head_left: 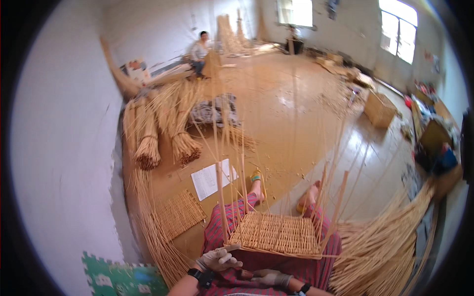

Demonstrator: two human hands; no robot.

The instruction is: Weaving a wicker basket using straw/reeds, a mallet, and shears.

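Note:
A woven wicker basket base (270,231) with upright stakes (222,192) and long thin rods rests across my lap over red patterned cloth. My gloved left hand (220,259) is at its near left corner, fingers curled by a short pale flat piece; whether it grips this is unclear. My gloved right hand (270,277) lies low in my lap below the base, fingers closed near a dark brown shape that is too small to name.
Reed bundles (148,148) and loose reeds (380,246) flank me. A paper sheet (207,180), woven panel (177,217) and green foam mat (111,276) lie left. A box (377,108) stands right. Another person (200,54) sits at the back.

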